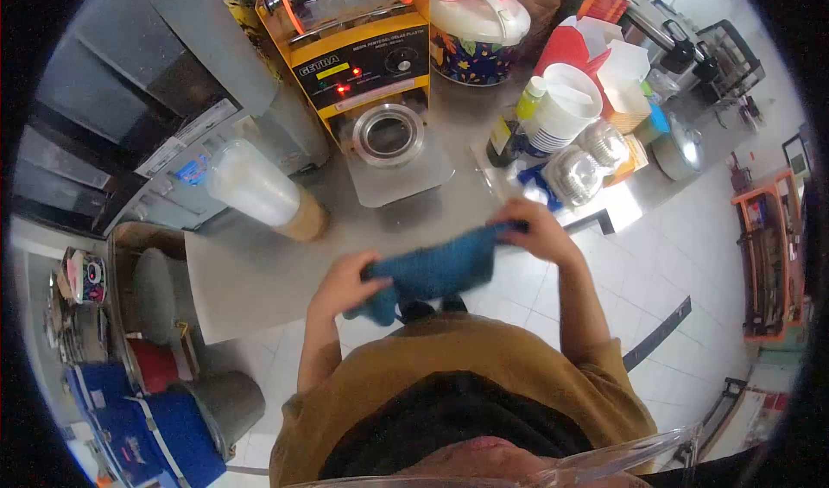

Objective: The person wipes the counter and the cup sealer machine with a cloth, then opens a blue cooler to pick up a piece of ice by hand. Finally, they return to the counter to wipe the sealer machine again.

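A teal cloth [440,268] is stretched between my two hands, in front of my body at the counter's near edge. My left hand [350,282] grips its left end, where part of the cloth hangs down. The upper right corner is pinched in my right hand [534,231]. Just beyond the cloth stands a yellow and black cup sealing machine [367,69] with red lights lit and a round metal cup holder [389,134] on its base. A stack of clear plastic cups [259,186] is to the left of the machine.
The steel counter [250,272] runs across. At its right are a dark bottle with a yellow-green cap [509,129], white paper tubs [566,108], clear plastic containers [574,173] and a patterned pot [475,47]. A grey bin [229,410] and blue bags [164,436] sit lower left.
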The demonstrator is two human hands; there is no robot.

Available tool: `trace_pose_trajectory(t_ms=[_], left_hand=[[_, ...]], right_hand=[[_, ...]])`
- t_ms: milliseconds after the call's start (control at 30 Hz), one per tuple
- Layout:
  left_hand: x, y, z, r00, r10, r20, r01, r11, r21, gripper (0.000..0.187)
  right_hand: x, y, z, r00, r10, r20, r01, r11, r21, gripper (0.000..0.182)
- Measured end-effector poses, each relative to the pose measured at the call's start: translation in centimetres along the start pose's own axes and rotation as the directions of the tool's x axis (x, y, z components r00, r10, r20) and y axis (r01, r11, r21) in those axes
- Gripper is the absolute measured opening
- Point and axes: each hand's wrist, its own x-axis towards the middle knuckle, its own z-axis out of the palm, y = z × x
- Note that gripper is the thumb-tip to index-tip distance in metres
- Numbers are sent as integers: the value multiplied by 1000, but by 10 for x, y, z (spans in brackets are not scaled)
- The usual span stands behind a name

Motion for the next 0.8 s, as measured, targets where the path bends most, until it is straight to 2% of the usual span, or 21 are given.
trace_pose_trajectory(t_ms=[33, 100, 133, 167, 200, 267, 367, 467, 533, 600, 700, 733, 767, 800], left_hand=[[10, -11, 10, 994, 23, -109, -16, 998, 65, 30], [37, -40, 36, 941, 96, -324, -29, 979, 204, 29], [43, -49, 47, 927, 109, -359, -23, 972, 235, 28], [49, -57, 57, 911, 124, -392, -16, 964, 267, 28], [51, -57, 61, 897, 138, -421, -8, 955, 298, 27], [48, -56, 65, 890, 116, -440, 26, 952, 305, 27], [37, -50, 66, 884, 137, -447, -5, 959, 284, 25], [29, -41, 66, 901, 173, -397, -83, 969, 234, 24], [22, -32, 70, 927, 142, -347, -85, 981, 175, 23], [21, -22, 71, 948, 73, -310, -40, 993, 109, 22], [15, -19, 71, 968, 3, -250, 2, 1000, 21, 23], [11, -19, 67, 966, 23, -257, -29, 999, -17, 23], [8, -14, 62, 963, 46, -265, -63, 996, -58, 23], [7, -9, 57, 958, 71, -277, -102, 990, -100, 23]], right_hand=[[9, 15, 11, 997, 9, -71, -17, 995, -101, 24], [34, 54, 52, 935, -128, -330, 30, 958, -286, 16], [50, 67, 73, 946, 13, -323, -34, 998, -61, 15], [65, 72, 89, 948, 150, -281, -106, 981, 165, 15], [80, 65, 95, 959, 156, -237, -142, 987, 72, 18], [102, 52, 100, 970, 185, -155, -204, 972, -119, 23], [106, 45, 104, 964, 114, -241, -119, 993, -8, 32], [133, 57, 103, 968, 30, -247, -54, 995, -90, 30], [170, 56, 99, 940, 165, -300, -187, 981, -47, 23], [214, 86, 117, 859, 31, -511, -62, 997, -43, 20], [226, 100, 129, 868, -39, -495, 60, 998, 27, 30], [211, 105, 135, 982, 35, -186, 1, 982, 191, 35], [184, 99, 136, 987, 60, 150, -105, 942, 318, 39], [157, 90, 130, 905, -113, 410, -54, 926, 374, 43]])
